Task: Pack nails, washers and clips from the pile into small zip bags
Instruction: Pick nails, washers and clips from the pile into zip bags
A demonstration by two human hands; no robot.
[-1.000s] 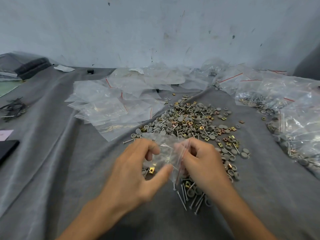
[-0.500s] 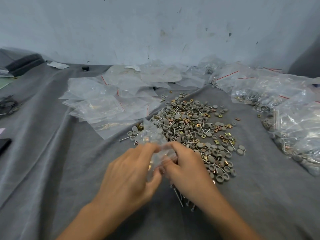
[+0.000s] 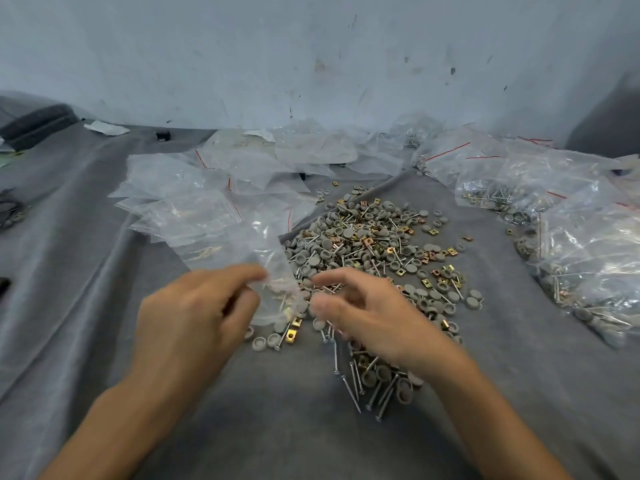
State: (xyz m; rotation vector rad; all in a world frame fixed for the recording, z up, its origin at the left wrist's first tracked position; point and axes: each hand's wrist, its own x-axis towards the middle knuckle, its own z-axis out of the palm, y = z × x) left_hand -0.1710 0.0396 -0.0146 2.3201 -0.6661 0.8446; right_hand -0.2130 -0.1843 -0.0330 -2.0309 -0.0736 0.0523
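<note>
**One bag up, the pile just beyond the knuckles**

The left hand [image 3: 194, 313] pinches a small clear zip bag [image 3: 273, 292] between thumb and fingertips and holds it upright. The bag rises past the fingers, and something brass-coloured shows through its lower end.

The right hand [image 3: 370, 317] is just beside it, forefinger and thumb pointing at the bag and parted. Its other fingers are curled under. It is blurred, and I cannot tell whether it holds anything or touches the plastic.

The pile [image 3: 374, 251] of grey washers, brass clips and thin nails lies straight ahead of the right hand's fingers and reaches under them. A few loose nails [image 3: 356, 382] lie beneath its wrist.

Beyond the left hand is a fan of flat empty bags [image 3: 187, 209] with red zip lines. Well off to the right of the right hand are heaped filled bags [image 3: 581, 244]. Everything rests on a grey cloth [image 3: 86, 306].
</note>
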